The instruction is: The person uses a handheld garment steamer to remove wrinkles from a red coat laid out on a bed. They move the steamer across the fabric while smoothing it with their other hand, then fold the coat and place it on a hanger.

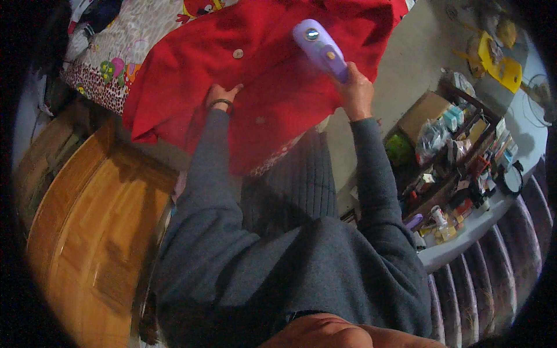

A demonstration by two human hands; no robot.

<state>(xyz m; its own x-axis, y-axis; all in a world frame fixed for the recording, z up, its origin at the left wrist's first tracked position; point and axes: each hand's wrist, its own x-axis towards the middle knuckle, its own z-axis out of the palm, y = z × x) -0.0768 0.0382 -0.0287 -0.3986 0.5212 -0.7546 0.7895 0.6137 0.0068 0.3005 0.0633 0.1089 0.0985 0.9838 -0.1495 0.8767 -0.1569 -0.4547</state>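
Note:
A red cloth garment with a large pale button lies spread in front of me, its near edge hanging down. My left hand, with a dark bracelet at the wrist, rests on the garment's left part, thumb spread to the right; whether its fingers pinch cloth is hard to tell. In my right hand is the handle of a purple handheld garment steamer, which points up and left over the red cloth. The steamer's working face is hidden from view.
Under the garment is a patterned cover with leopard-print trim. Wooden furniture stands at the left. On the right, crowded shelves hold bags, boxes and bottles, with a yellow plastic object beyond. A striped curtain hangs at lower right.

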